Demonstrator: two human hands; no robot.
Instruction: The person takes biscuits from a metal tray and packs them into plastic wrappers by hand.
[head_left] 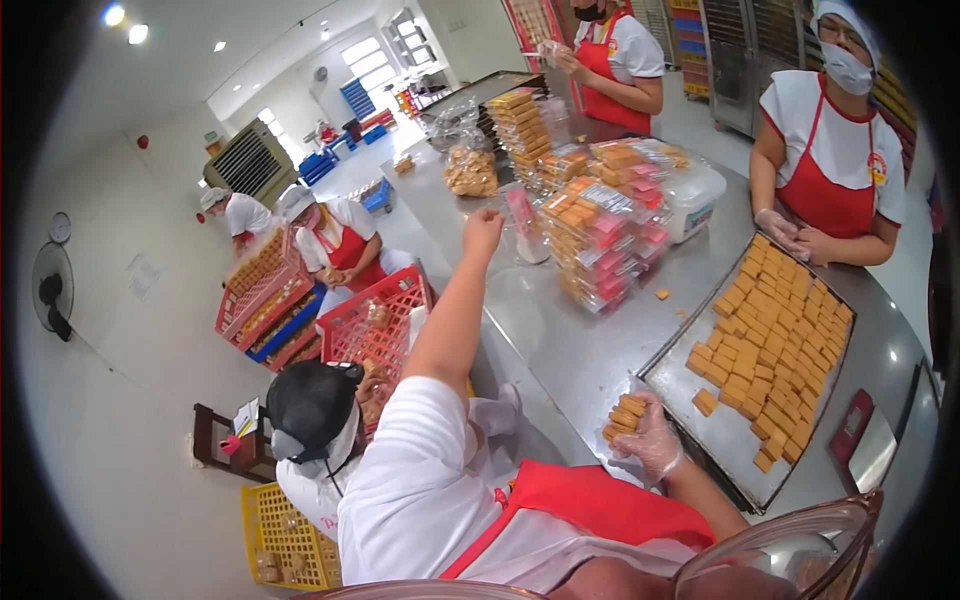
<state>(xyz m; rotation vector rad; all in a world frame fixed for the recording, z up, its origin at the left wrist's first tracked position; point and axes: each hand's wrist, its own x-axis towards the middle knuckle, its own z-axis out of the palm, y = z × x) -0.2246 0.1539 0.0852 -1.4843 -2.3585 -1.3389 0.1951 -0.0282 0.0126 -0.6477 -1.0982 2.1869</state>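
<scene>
The right hand (652,440) holds biscuits (625,413), likely light and crumbly, best squeezed gently; whether the left hand (485,230) holds anything is unclear.

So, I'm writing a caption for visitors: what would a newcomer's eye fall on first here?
Probably the tray of golden rectangular biscuits on the right of the steel table, with the gloved right hand holding a bunch beside it. Next, the pile of clear biscuit packs mid-table, to the right of the outstretched left hand.
</scene>
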